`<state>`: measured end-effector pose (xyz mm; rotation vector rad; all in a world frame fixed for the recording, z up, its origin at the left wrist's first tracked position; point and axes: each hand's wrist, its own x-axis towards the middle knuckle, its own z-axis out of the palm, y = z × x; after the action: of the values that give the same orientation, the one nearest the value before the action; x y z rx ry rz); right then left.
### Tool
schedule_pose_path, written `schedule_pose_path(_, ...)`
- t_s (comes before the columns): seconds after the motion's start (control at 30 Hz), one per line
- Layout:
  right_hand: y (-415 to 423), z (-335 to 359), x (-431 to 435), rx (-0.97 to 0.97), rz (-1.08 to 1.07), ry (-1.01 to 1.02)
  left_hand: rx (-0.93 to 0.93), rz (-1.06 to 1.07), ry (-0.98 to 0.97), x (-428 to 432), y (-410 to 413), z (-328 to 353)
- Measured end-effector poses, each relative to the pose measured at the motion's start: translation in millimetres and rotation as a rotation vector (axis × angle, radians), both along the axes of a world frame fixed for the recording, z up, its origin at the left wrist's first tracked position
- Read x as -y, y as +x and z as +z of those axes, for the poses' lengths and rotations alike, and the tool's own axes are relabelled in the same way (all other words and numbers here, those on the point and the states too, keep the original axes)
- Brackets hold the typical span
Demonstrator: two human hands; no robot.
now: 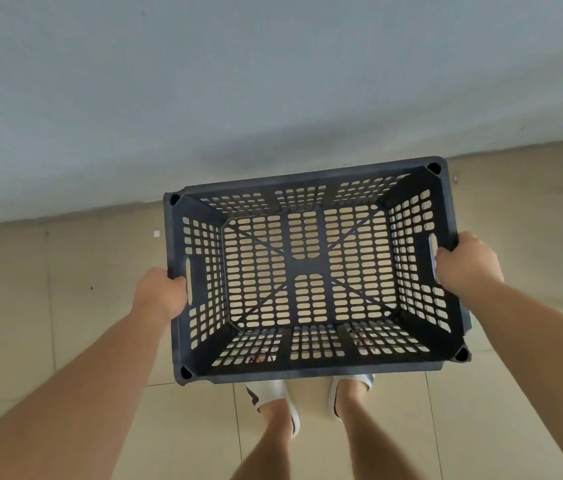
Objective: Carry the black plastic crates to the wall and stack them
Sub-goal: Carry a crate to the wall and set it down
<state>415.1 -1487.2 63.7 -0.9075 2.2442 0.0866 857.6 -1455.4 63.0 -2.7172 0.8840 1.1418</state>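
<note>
You hold the black crate (311, 271) by its two short ends, open side up and empty, above the tiled floor (65, 323) and in front of your slippered feet (273, 393). Its far long rim sits close to the foot of the wall (273, 81). Your left hand (162, 292) is closed on the left rim beside the handle slot. Your right hand (467, 261) is closed on the right rim, with its fingers (444, 254) curled over the edge at the slot there.

The crate appears to be off the floor, and no other crate is in view, so this one probably starts the stack.

- Lower it level, bending at the knees, so both short ends land together.
- Set the far long side parallel to the wall and just beside it, because the crates above will follow this line.
- Place it square to the tile joints.
- Let go only once all four corners rest flat, and slide your fingers clear of the rims without dragging the crate askew.

The crate shows no brand, label or writing that can be read. The one pale speck on the floor (156, 233) is too small to make out.
</note>
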Motion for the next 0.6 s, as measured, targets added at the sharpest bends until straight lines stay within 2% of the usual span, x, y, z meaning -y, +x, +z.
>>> schedule_pose_path(0.27,1.7,-59.6,32.3,0.005,0.007,0.028,-0.022,0.046,-0.018,35.0,3.8,-61.2)
schedule_pose_path(0.6,12.0,-94.3,53.8,-0.017,0.009,0.018,-0.033,0.071,-0.020,47.7,-1.4,-103.0)
